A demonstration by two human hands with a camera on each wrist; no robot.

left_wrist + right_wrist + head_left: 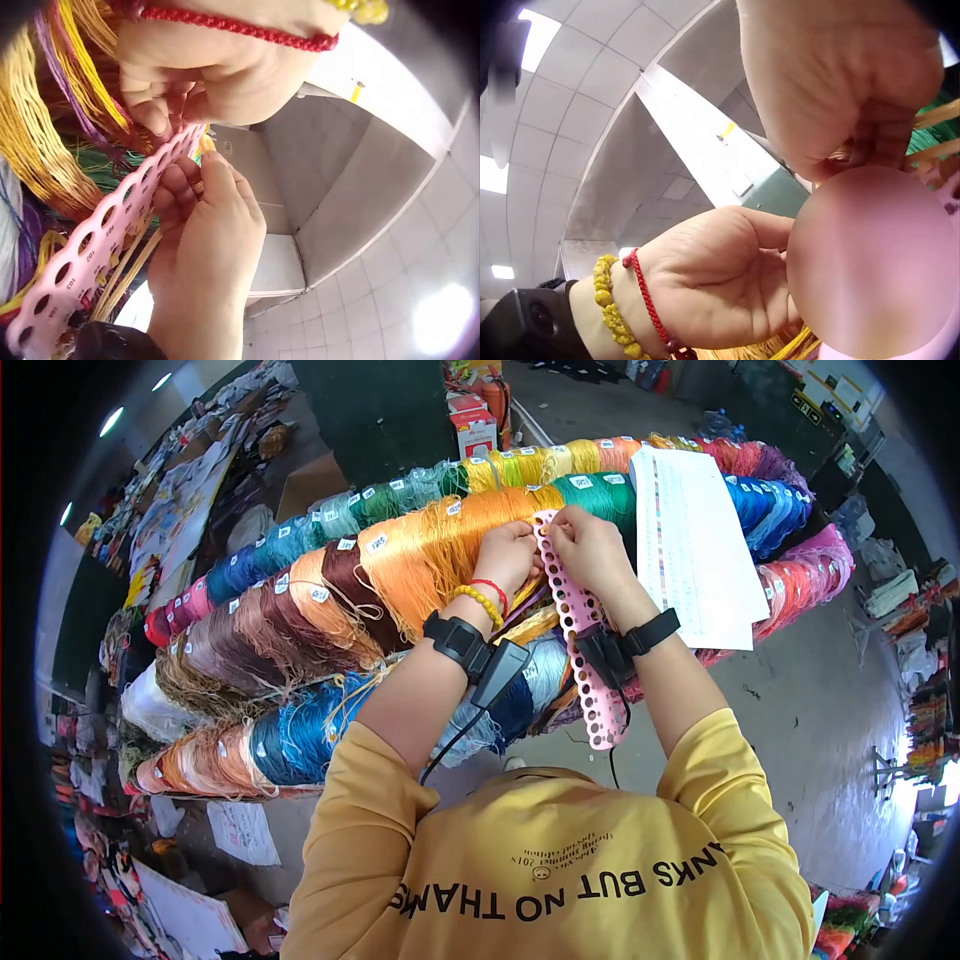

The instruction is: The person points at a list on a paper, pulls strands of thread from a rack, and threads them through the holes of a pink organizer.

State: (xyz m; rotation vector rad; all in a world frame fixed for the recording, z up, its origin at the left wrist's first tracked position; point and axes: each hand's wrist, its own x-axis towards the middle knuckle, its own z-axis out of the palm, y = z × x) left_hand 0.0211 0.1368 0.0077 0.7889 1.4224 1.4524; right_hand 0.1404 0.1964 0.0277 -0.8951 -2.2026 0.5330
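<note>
A long pink thread-holder strip (580, 650) with numbered holes along its edges runs down from between the hands in the head view. At its far end my left hand (508, 560) has its fingers bent in at the strip's left edge; I cannot tell whether they pinch the edge itself or a thread there. From the other side my right hand (595, 555) grips the same end, thumb and curled fingers at the strip in the left wrist view. Yellow and purple threads (75, 82) hang along the strip's edge. A blurred disc covers part of the right wrist view.
Rows of coloured thread hanks (420, 550) with small white labels lie on a rack beneath the hands. White paper sheets (695, 550) rest on the hanks at the right. Behind stand a dark green pillar (375, 420) and a red-and-white box (472, 428).
</note>
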